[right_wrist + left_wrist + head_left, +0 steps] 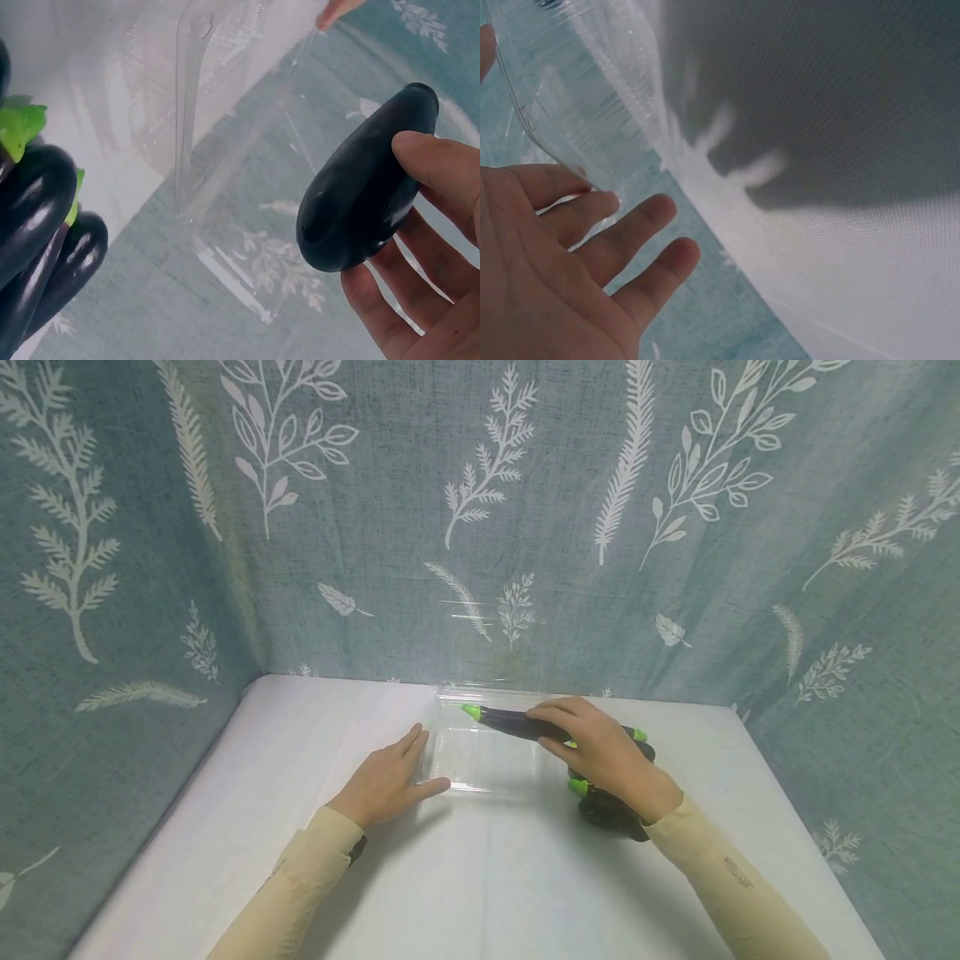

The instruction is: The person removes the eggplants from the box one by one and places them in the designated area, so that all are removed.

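My right hand (596,747) grips a dark purple eggplant (506,722) with a bright green stem end, holding it over a clear plastic container (487,789). The right wrist view shows thumb and fingers around the same eggplant (367,180). At the container's left side, my left hand (386,781) has its fingers extended, the fingertips touching or close to the clear wall. In the left wrist view those fingers (641,225) are spread beside the clear plastic edge (532,135). Several more eggplants (611,810) lie to the container's right, partly hidden beneath my right hand and forearm.
The container's transparent lid (491,643) stands raised at the back, against the patterned blue-green curtain (390,510). A white cloth (420,893) covers the table. Curtain also borders the table on the left and right.
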A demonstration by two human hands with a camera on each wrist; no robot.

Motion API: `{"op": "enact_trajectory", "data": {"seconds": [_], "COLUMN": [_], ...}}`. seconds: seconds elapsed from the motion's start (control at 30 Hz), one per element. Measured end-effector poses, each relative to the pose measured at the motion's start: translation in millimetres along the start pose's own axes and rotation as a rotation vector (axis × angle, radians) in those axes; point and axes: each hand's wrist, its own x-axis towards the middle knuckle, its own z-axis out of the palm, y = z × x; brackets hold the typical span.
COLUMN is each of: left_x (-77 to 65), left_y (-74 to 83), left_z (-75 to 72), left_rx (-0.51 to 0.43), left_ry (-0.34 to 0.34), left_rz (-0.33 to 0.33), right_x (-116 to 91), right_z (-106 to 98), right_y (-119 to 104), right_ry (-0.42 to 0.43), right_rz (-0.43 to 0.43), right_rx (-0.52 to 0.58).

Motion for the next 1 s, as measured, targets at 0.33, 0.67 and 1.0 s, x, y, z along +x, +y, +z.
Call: {"op": "enact_trajectory", "data": {"seconds": [0.33, 0.67, 1.0], "left_x": [0.2, 0.4, -0.5], "left_y": [-0.7, 0.2, 0.2], "left_z": [0.8, 1.4, 1.4], "left_rx": [-0.009, -0.005, -0.016], "left_ry": [0.002, 0.005, -0.007], "left_rz": [-0.004, 0.004, -0.006], "right_x": [-29.1, -67.3, -102.8], "right_z": [-14.8, -28.7, -40.1], "right_y": [1.3, 8.9, 15.7], "right_ry": [0.043, 0.069, 0.077], "right_rz": [0.030, 0.010, 0.039], "right_rx": [-0.008, -0.053, -0.096]}}
